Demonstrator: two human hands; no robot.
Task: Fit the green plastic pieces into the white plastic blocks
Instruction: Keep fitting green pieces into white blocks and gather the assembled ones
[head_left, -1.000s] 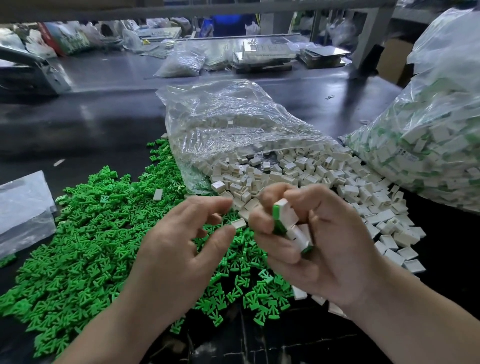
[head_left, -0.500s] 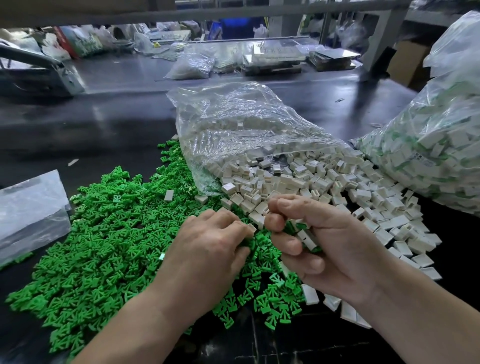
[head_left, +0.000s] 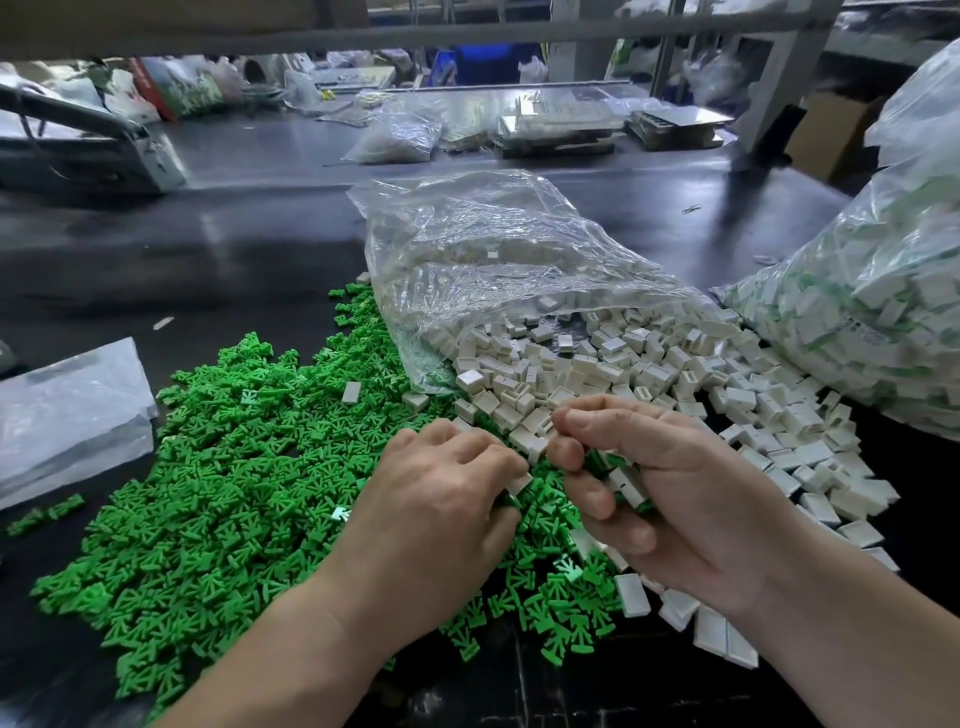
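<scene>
since light, stiff, likely slick, small green forked plastic pieces (head_left: 208, 467) best pinched by stem; white rectangular plastic blocks (head_left: 626, 486) clutched in right hand (head_left: 691, 514), another pinched by left hand (head_left: 441, 514).

My right hand (head_left: 675, 499) is curled round a handful of blocks (head_left: 626, 483), green showing in them. Left hand (head_left: 441, 509) pinches a single block (head_left: 519, 486) on the green pieces (head_left: 223, 467) heap. Loose white blocks (head_left: 649, 364) spill from the clear bag (head_left: 493, 249) across the surface (head_left: 234, 270).
</scene>
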